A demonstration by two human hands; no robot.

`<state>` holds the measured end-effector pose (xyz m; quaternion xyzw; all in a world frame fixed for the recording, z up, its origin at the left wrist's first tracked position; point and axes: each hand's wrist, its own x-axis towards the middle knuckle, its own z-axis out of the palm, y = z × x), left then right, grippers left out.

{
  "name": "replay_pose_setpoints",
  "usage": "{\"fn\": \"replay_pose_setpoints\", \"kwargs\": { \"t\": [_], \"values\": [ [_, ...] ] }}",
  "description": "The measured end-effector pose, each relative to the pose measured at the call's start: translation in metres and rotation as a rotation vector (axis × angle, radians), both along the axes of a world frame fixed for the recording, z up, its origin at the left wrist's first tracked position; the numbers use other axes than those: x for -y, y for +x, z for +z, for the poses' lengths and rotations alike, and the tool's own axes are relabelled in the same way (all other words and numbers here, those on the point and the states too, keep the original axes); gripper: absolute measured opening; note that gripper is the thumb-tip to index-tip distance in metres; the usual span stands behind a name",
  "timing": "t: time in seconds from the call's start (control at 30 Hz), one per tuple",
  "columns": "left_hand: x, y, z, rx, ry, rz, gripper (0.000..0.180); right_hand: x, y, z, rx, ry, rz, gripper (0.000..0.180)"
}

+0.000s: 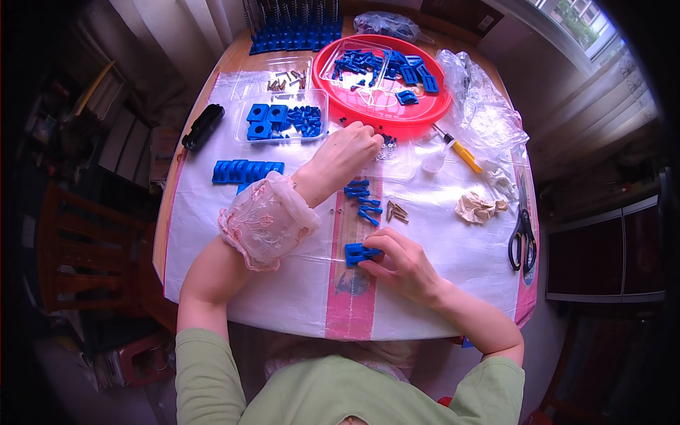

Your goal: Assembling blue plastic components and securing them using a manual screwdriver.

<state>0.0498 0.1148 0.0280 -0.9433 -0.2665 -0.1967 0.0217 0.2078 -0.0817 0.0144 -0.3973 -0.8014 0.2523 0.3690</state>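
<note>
The right hand (pixel 405 268) had its thumb and fingers closed on a small blue plastic block (pixel 352 256) on the pink stripe of the white cloth (pixel 425 312), while the left hand (pixel 348 150), above a lacy pink cuff (pixel 265 219), bunched its fingers at a shallow clear tray (pixel 405 172) of small nuts (pixel 386 150), their tips too hidden to tell any grip. A clear box (pixel 323 125) held square, holed blue blocks (pixel 259 113), and a round, glossy red basin (pixel 440 106) held blue parts (pixel 358 64).

Looks steeply down from the head, above and behind left hand (pixel 347 150) and right hand (pixel 405 268). Faces forward across the table (pixel 228 59). Sits near the hands, yet reaches a window (pixel 575 23) far beyond, to their right.
</note>
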Motion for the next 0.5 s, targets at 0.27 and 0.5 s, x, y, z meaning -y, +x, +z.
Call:
{"fn": "replay_pose_setpoints", "kwargs": {
  "t": [0.27, 0.5],
  "values": [
    [0.0013, 0.0023, -0.0048, 0.016, -0.035, 0.01, 0.017, -0.0002, 0.0002, -0.0014, -0.005, -0.011, 0.0, 0.039],
    [0.0022, 0.0023, -0.0061, 0.026, -0.081, -0.003, 0.013, 0.0002, 0.0006, -0.0016, 0.002, 0.002, -0.002, 0.039]
  ]
}}
